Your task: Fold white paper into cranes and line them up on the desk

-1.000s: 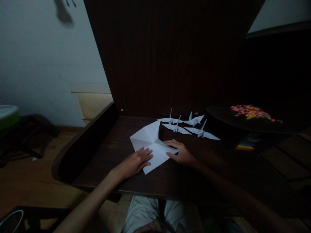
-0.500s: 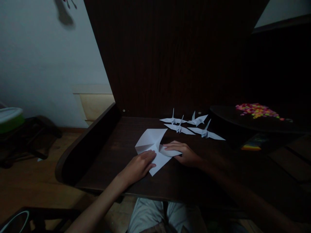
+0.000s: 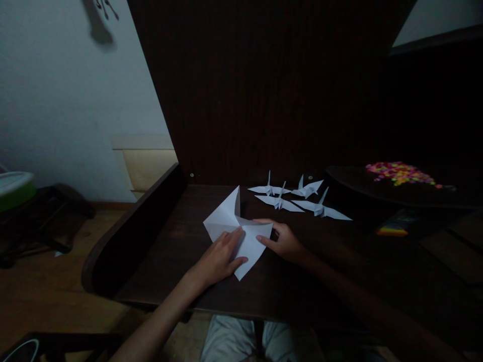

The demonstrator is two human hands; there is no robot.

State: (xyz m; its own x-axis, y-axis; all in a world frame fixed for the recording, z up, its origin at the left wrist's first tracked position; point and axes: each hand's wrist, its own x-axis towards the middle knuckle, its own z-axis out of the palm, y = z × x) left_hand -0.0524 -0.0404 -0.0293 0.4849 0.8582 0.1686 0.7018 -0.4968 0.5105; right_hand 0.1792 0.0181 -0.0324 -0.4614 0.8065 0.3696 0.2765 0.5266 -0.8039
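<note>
Dim light; right end of the worktop lost in shadow, its right corners not readable. Under the dark shelf past that end, a yellow-and-orange striped object shows in part; cannot identify. Colored bits on top of the shelf blur into 1 heap; count not possible. At the left picture edge a green-and-white tub is cut off. Person's lap visible only as pale trousers below the front edge.

1 sheet of white paper on the worktop, between its back and front edges, left of the middle. Creased; far corner raised, near corner pointing at the front edge. Center and left near side partly covered by the left hand.

Left hand: palm down, fingers close together and extended across the sheet, thumb spread toward the near corner. Flat on the paper, not gripping. Forearm enters from bottom left.

Right hand: narrow, holding the sheet's right corner, thumb on the near face, fingers behind the flap; those fingertips partly hidden. Forearm comes from lower right, mostly dark.

4 white paper cranes, wings spread, near the back edge, just beyond the right hand; wings of neighbors overlap in view, contact uncertain.
</note>
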